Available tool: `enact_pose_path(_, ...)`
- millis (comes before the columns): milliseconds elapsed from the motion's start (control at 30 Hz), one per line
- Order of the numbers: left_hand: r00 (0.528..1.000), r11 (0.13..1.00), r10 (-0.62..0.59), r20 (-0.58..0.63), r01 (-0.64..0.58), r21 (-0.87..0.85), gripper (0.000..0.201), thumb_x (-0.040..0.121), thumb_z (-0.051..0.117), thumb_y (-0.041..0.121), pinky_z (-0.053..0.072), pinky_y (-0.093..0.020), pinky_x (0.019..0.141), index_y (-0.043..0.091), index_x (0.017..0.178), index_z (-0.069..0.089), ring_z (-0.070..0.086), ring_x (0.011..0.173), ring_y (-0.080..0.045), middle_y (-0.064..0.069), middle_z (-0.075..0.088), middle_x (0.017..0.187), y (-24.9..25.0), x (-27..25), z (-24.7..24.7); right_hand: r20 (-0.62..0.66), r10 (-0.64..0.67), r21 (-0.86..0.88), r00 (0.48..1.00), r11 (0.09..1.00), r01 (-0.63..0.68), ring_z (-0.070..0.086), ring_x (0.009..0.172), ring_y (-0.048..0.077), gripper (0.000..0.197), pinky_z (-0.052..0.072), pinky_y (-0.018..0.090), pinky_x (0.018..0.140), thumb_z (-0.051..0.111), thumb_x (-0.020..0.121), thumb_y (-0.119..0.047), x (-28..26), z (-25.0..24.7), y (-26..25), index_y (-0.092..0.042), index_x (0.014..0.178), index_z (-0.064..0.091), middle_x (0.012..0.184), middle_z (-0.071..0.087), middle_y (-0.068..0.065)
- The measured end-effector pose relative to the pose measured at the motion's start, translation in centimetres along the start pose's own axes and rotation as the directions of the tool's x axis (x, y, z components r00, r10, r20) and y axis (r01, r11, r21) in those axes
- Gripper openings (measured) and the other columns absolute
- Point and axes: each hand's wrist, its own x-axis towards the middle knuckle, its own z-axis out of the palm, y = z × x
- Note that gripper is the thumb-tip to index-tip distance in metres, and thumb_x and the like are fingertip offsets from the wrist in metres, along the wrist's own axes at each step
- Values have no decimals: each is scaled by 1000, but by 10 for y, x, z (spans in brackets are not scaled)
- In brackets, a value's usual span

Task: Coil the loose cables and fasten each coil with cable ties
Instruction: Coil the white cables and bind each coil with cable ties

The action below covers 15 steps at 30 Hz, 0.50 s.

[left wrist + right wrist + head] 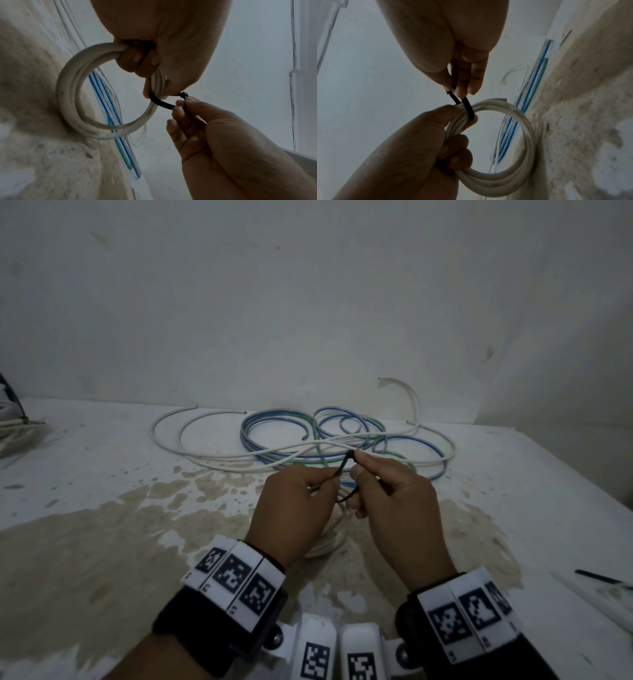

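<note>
Left hand [294,508] gripping white cable coil [72,102], right hand [394,494] pinching black cable tie [161,102] looped round it, loose cables [342,436] on desk [85,474]

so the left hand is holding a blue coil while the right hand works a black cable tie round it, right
Not quite: the coil gripped by the left hand is white, not blue, as the left wrist view shows. The blue cables lie loose on the table behind. The rest stands: the right hand pinches the black cable tie looped round that coil.
</note>
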Motion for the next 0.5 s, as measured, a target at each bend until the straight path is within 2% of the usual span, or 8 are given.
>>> enact_pose_path(100, 1000, 1000, 15, -3, -15, -1, 21, 90, 60, 13, 44, -10, 76, 18, 103, 75, 61, 86, -1, 5, 74, 94, 0, 0, 0, -19, 2, -1, 1000, 1000, -2, 60, 60, 10, 21, 52, 33, 65, 60, 89, -16, 0, 0, 2, -23, 107, 69, 72, 64, -2)
enact_pose_path(233, 999, 999, 37, -11, -37, 33, 20, 89, 61, 12, 40, -4, 73, 17, 103, 75, 60, 88, -2, 3, 74, 94, -1, 0, 1, -20, -3, -13, 1000, 1000, 3, 58, 61, 10, 23, 52, 31, 66, 58, 88, -20, 0, 0, 1, -18, 107, 71, 68, 62, -5)
enact_pose_path(300, 999, 999, 31, -14, -30, 29, 20, 89, 61, 13, 41, -5, 74, 17, 104, 75, 63, 86, -3, 3, 74, 94, -2, 0, 1, -13, 2, -21, 1000, 1000, -2, 58, 63, 8, 20, 52, 30, 68, 61, 88, -17, 0, -1, 0, -17, 105, 72, 68, 63, -7)
enact_pose_path(400, 999, 998, 40, -22, -38, 44, 20, 90, 61, 14, 45, -12, 75, 18, 103, 75, 65, 85, -8, 2, 74, 91, -2, 0, 1, -3, 30, 4, 1000, 1000, -30, 58, 60, 3, 14, 51, 28, 64, 64, 87, -13, 1, -3, -2, -22, 92, 73, 61, 63, -15)
enact_pose_path(500, 995, 992, 97, -35, -93, 85, 24, 89, 55, 22, 46, -24, 74, 18, 101, 76, 64, 80, -12, 0, 74, 85, -2, 0, 0, 22, 64, 56, 998, 996, -65, 54, 49, 1, 13, 46, 18, 54, 64, 87, -11, 1, -4, -4, -23, 84, 70, 53, 61, -16)
